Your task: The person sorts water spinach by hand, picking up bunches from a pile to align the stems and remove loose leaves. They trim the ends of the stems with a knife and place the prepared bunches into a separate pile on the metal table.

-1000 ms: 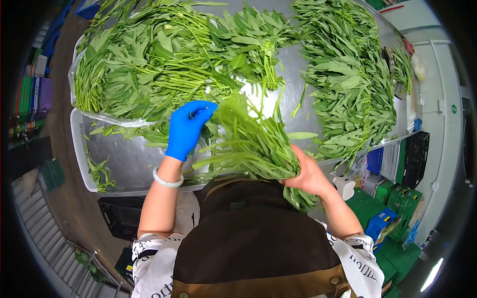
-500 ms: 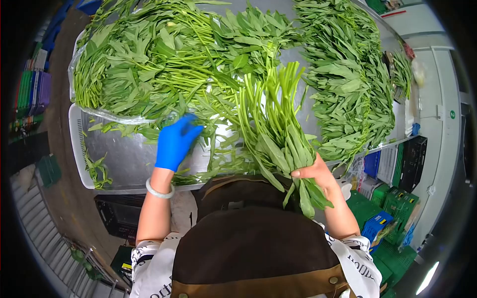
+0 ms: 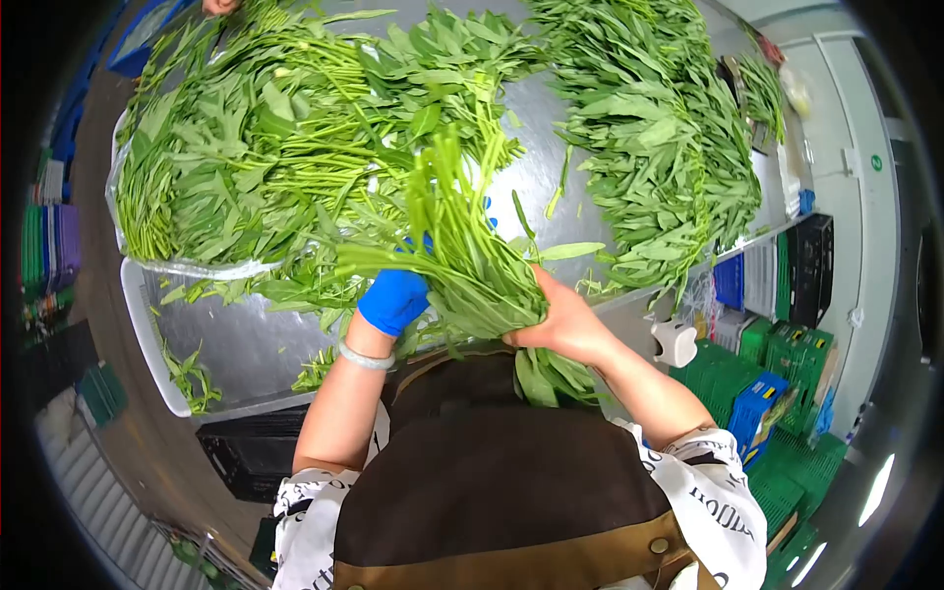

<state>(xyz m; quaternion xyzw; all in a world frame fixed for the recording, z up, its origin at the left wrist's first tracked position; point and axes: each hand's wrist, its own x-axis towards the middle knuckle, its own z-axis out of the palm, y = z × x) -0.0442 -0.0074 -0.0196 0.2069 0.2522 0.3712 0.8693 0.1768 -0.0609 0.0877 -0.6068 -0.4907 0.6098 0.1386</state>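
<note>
A bunch of water spinach [image 3: 472, 275] is held in front of my apron, its cut stems pointing up and away and its leaves towards me. My bare right hand [image 3: 565, 320] is closed round the leafy lower part. My left hand [image 3: 395, 297], in a blue glove, is against the left side of the bunch; its fingers pass behind the stems, and blue fingertips show on the far side. Just beyond lies a large heap of water spinach [image 3: 265, 147], partly on clear plastic. Another long pile of water spinach [image 3: 669, 147] lies to the right.
Loose leaves and stem bits are scattered on the metal table [image 3: 236, 329], which has a white raised edge [image 3: 147, 339] at left. Another person's hand [image 3: 218, 6] shows at the far left. Green crates [image 3: 801, 359] and a blue crate [image 3: 757, 408] stand at right.
My left hand has moved right, from beside the heap to the bunch, and its fingers are now behind the stems. My right hand has brought the bunch left. Another person's hand has appeared.
</note>
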